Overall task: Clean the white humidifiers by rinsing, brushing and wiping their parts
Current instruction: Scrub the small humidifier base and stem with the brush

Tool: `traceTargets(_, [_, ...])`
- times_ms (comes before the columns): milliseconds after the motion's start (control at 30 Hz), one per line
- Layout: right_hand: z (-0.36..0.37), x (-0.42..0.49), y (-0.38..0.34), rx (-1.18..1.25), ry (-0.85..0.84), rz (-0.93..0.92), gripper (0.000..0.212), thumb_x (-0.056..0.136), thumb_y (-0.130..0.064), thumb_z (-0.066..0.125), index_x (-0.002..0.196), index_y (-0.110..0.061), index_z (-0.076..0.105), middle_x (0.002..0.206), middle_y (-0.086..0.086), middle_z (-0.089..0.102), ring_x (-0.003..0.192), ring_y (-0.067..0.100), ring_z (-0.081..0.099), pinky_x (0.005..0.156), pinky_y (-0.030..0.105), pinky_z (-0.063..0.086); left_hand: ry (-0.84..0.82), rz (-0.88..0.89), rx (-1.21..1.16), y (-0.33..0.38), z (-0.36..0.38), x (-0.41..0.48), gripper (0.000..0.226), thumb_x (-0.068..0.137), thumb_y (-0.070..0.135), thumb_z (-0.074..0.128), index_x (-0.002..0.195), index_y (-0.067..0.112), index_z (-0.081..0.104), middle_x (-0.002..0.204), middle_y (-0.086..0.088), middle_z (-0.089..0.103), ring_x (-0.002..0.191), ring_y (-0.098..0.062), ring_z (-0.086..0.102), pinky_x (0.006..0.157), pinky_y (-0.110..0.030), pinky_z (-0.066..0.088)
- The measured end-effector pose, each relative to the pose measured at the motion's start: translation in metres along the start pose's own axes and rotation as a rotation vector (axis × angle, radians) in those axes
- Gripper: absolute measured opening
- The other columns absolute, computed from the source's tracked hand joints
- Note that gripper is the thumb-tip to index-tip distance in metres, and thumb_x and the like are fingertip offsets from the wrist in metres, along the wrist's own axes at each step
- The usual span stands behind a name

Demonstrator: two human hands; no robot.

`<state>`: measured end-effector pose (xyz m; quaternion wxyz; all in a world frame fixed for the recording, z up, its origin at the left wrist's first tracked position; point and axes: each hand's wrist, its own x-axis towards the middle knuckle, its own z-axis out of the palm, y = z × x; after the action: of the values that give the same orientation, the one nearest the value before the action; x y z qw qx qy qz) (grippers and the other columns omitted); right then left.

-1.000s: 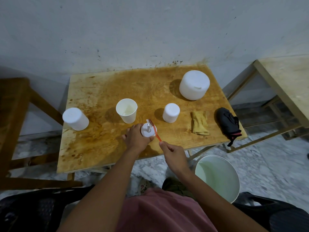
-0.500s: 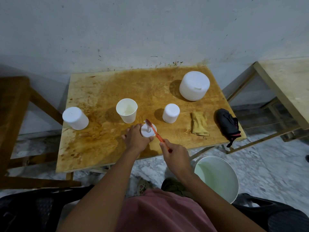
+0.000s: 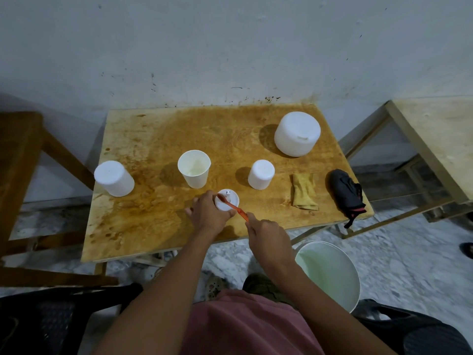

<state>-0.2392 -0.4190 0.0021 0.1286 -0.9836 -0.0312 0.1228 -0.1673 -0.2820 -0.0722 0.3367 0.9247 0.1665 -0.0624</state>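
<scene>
Head view: brushing underway; left hand (image 3: 208, 213) clamps the humidifier part (image 3: 228, 200), right hand (image 3: 267, 238) grips the orange brush (image 3: 234, 206) bristles-down on it. Next likely needs rinsing.

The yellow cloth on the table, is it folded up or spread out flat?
Folded. The yellow cloth lies as a narrow, thick strip with layered edges at its near end, between a small white cylinder and a dark bundle.

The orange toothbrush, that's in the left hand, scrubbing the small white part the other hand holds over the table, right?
Not quite. The head view shows the orange toothbrush in the right hand, scrubbing the small white part that the left hand holds over the table.
</scene>
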Motion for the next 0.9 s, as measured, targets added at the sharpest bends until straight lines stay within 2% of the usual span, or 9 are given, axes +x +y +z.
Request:
traceTargets(100, [0.001, -0.002, -0.001, 0.045, 0.046, -0.004, 0.038, 0.106, -0.026, 0.035, 0.143, -0.021, 0.044, 0.080, 0.006, 0.059, 0.065, 0.023, 0.052, 0.055, 0.030, 0.037, 0.028, -0.009, 0.006, 0.001, 0.002, -0.002, 0.052, 0.067, 0.052, 0.082, 0.103, 0.025, 0.056, 0.115, 0.005, 0.064, 0.123, -0.022, 0.044, 0.096, -0.044, 0.025])
traceTargets(233, [0.001, -0.006, -0.002, 0.100, 0.041, 0.022, 0.040, 0.106, -0.027, 0.036, 0.145, -0.021, 0.042, 0.085, 0.009, 0.063, 0.071, 0.025, 0.059, 0.058, 0.031, 0.040, 0.045, -0.025, 0.016, 0.003, 0.005, -0.004, 0.055, 0.066, 0.052, 0.083, 0.105, 0.024, 0.057, 0.115, 0.003, 0.064, 0.123, -0.023, 0.044, 0.094, -0.043, 0.025])
traceTargets(367, [0.000, -0.006, -0.002, 0.127, 0.051, 0.033, 0.040, 0.106, -0.028, 0.036, 0.144, -0.020, 0.044, 0.083, 0.008, 0.063, 0.066, 0.021, 0.051, 0.057, 0.030, 0.036, 0.063, -0.033, -0.002, 0.002, 0.007, -0.005, 0.054, 0.066, 0.051, 0.083, 0.106, 0.024, 0.057, 0.117, 0.003, 0.064, 0.123, -0.023, 0.044, 0.092, -0.041, 0.023])
traceTargets(467, [-0.001, -0.008, -0.002, 0.148, 0.038, 0.042, 0.040, 0.106, -0.029, 0.035, 0.145, -0.022, 0.043, 0.083, 0.008, 0.064, 0.067, 0.021, 0.052, 0.057, 0.029, 0.037, 0.067, -0.037, -0.005, 0.003, 0.008, -0.006, 0.055, 0.066, 0.051, 0.082, 0.106, 0.023, 0.057, 0.117, 0.002, 0.064, 0.123, -0.023, 0.044, 0.091, -0.041, 0.023])
traceTargets(667, [-0.002, -0.010, -0.002, 0.239, 0.053, 0.063, 0.036, 0.105, -0.028, 0.039, 0.137, -0.019, 0.052, 0.072, 0.005, 0.060, 0.061, 0.019, 0.053, 0.054, 0.028, 0.037, 0.059, -0.055, -0.012, 0.004, 0.007, -0.006, 0.056, 0.066, 0.051, 0.083, 0.107, 0.023, 0.057, 0.118, 0.001, 0.063, 0.124, -0.023, 0.042, 0.094, -0.043, 0.024])
traceTargets(800, [-0.001, -0.011, -0.002, 0.248, 0.038, 0.068, 0.034, 0.105, -0.030, 0.038, 0.134, -0.020, 0.053, 0.073, 0.006, 0.064, 0.062, 0.022, 0.057, 0.055, 0.033, 0.044, 0.052, -0.062, -0.017, 0.004, 0.008, -0.006, 0.057, 0.065, 0.050, 0.083, 0.108, 0.023, 0.058, 0.118, 0.001, 0.063, 0.124, -0.023, 0.042, 0.093, -0.043, 0.025])
traceTargets(900, [-0.001, -0.010, -0.002, 0.265, 0.058, 0.062, 0.034, 0.105, -0.030, 0.038, 0.134, -0.020, 0.054, 0.070, 0.005, 0.061, 0.060, 0.020, 0.054, 0.052, 0.030, 0.038, 0.059, -0.052, -0.021, 0.003, 0.008, -0.006, 0.057, 0.065, 0.051, 0.083, 0.107, 0.023, 0.058, 0.118, 0.002, 0.063, 0.122, -0.023, 0.043, 0.091, -0.042, 0.025])
